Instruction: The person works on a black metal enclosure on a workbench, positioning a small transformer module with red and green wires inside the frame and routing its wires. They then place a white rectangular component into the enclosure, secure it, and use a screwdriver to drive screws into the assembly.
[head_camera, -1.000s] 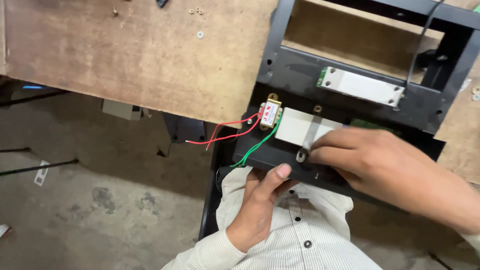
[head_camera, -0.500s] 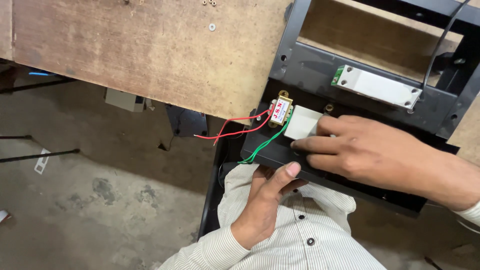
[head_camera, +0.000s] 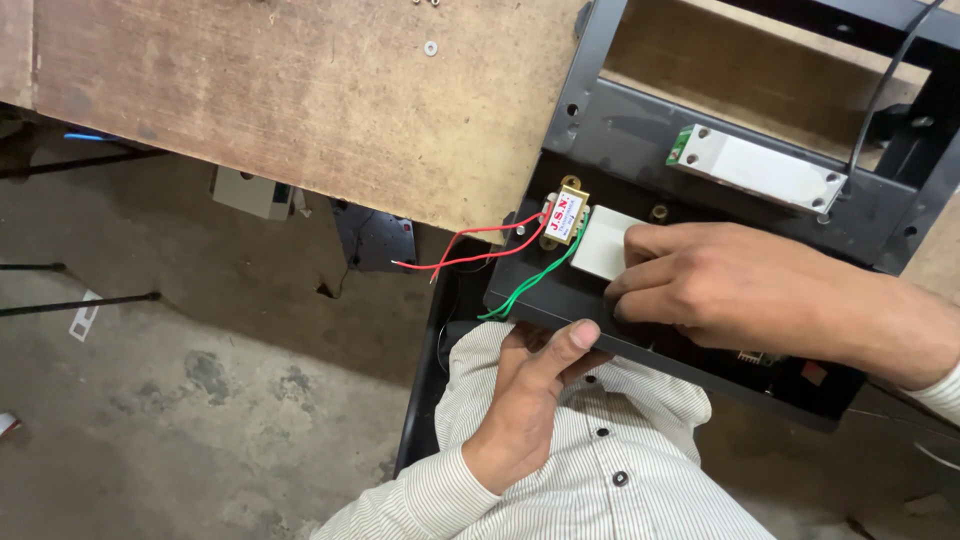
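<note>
**Two hands on a black metal frame at the surface's edge**

A worn brown wooden surface (head_camera: 300, 110) fills the upper left of the frame, with grey concrete floor (head_camera: 180, 400) below it. At the right lies a black metal frame with open rectangular cut-outs (head_camera: 620, 130), its near edge hanging over the person's lap in a white pinstriped shirt (head_camera: 600, 470).

The right hand (head_camera: 730, 285) lies palm-down on the frame in the right centre, fingers pressed together and bent, their tips resting on a flat white rectangular block (head_camera: 605, 240) — pressing rather than pinching. The left hand (head_camera: 530, 385), lower centre, grips the frame's near edge from below, thumb laid over the top, fingers curled under.

A long white bar with a green end (head_camera: 760, 170) is fixed across the frame at the upper right. Just left of the white block sits a small brass-framed transformer (head_camera: 565, 215), touching it; red wires (head_camera: 470, 255) and green wires (head_camera: 530, 285) trail from it toward the lower left.
</note>
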